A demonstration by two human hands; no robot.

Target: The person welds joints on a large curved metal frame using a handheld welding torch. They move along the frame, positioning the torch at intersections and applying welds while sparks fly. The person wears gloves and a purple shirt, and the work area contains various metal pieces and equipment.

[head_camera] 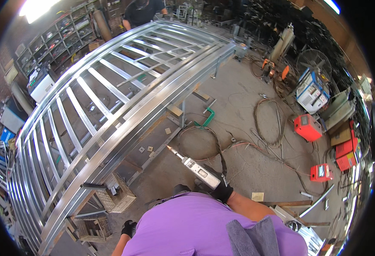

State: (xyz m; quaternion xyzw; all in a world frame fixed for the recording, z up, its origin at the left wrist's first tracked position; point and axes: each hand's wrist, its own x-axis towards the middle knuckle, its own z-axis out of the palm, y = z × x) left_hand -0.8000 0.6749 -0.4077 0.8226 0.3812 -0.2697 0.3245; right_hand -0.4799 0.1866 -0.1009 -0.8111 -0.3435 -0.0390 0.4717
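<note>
My right hand (225,189), in a black glove, grips a silver handheld laser welding gun (203,172). Its copper-coloured nozzle (169,148) points forward and left, towards the workbench but apart from it. My left hand (128,228), also black-gloved, hangs low beside my body, near a plastic crate (93,228); its fingers are too small and partly hidden to judge. Ahead and to the left, a large shiny metal frame with parallel slats (91,89) lies on the bench. Long rectangular metal tubes (152,100) run along the near side.
A green C-clamp (210,116) hangs by the bench leg. Hoses and cables (256,118) coil across the concrete floor (238,160). Red machines (307,127), a blue-white welder (312,91) and a fan (314,62) stand right. Another person (142,12) is at the bench's far side.
</note>
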